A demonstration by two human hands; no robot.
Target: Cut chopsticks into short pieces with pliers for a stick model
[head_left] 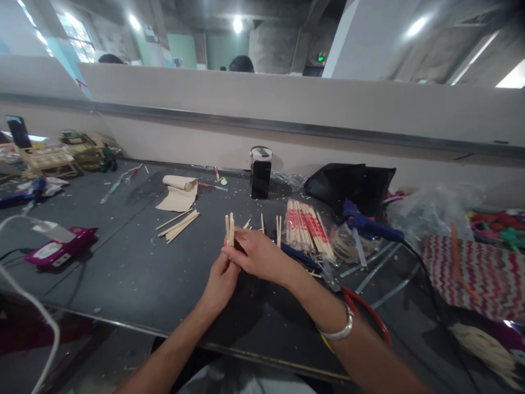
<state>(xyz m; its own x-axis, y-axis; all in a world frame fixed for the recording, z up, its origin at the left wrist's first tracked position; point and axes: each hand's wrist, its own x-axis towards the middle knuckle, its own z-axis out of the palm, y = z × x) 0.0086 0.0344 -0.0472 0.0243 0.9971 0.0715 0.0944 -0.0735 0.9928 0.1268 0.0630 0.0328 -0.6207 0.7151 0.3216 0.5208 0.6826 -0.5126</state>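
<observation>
Head view — sticks [229, 229] between fingers [232, 253]

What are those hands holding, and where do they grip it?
Both hands, left and right, pinch a small bundle of wooden sticks at its lower end.

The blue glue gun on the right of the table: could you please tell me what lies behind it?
Behind the blue glue gun lies a crumpled black bag, against the grey partition. Clear plastic sits beside it. What the bag holds or covers cannot be seen.
</observation>
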